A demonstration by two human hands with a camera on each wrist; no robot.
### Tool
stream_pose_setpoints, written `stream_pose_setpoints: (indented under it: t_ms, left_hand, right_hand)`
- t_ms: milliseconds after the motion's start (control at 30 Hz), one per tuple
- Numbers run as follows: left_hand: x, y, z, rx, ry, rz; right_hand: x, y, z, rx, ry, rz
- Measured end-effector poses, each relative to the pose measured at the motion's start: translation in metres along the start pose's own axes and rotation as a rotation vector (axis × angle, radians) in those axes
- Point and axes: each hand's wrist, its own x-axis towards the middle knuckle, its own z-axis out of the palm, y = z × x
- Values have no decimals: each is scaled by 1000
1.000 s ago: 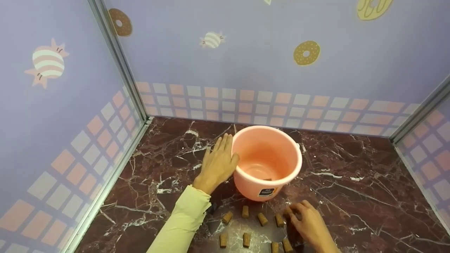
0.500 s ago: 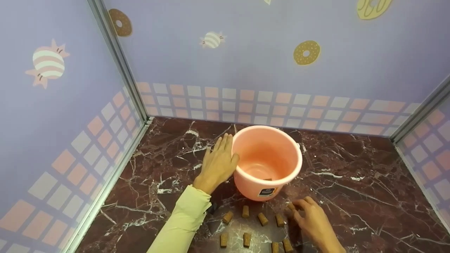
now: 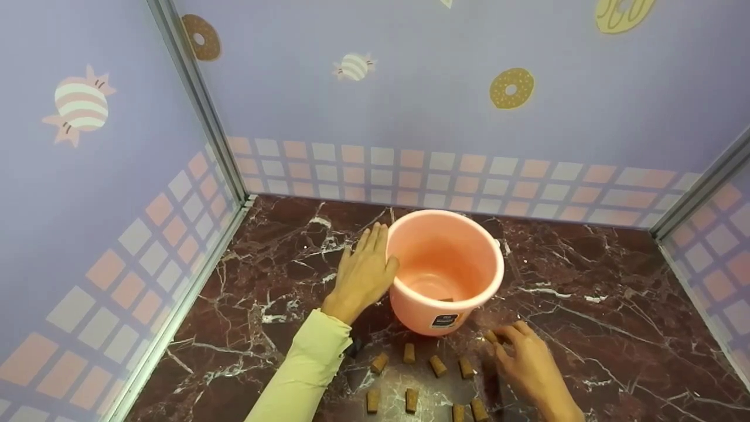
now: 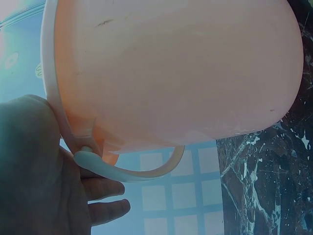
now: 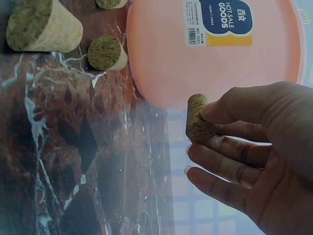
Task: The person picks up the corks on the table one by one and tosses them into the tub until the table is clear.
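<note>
A pink plastic bucket (image 3: 419,310) stands upright on the marble-patterned tabletop. My left hand (image 3: 362,272) rests against its left rim, fingers straight and thumb at the edge. In the left wrist view, the fingers lie beside the rim, near the white handle (image 4: 132,171). To the front right of the bucket, my right hand (image 3: 530,363) pinches a cork stopper (image 5: 198,117) between thumb and index finger, held up off the tabletop, while the other fingers extend loosely. Several more cork stoppers (image 3: 437,366) lie in loose rows in front of the bucket.
Patterned walls (image 3: 410,105) close off the back and both sides of the marbled tabletop (image 3: 586,328). A label (image 5: 225,19) is stuck on the bucket's front. A small dark patch (image 3: 447,299) shows at the bucket's inside bottom.
My right hand has picked up the cork stopper and moved slightly back and to the right with it. The left hand and the bucket have stayed in place.
</note>
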Motion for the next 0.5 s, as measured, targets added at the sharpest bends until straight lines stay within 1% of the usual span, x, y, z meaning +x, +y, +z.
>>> stream_pose_setpoints:
  t_ms: [200, 300, 500]
  left_hand:
    - [0, 0, 0, -3, 4, -2]
    - [-1, 1, -1, -10, 7, -2]
    - [0, 0, 0, -3, 6, -1]
  right_hand:
    - [2, 0, -3, -11, 13, -26]
    - [3, -1, -6, -7, 10, -23]
    - [5, -1, -9, -15, 32, -30]
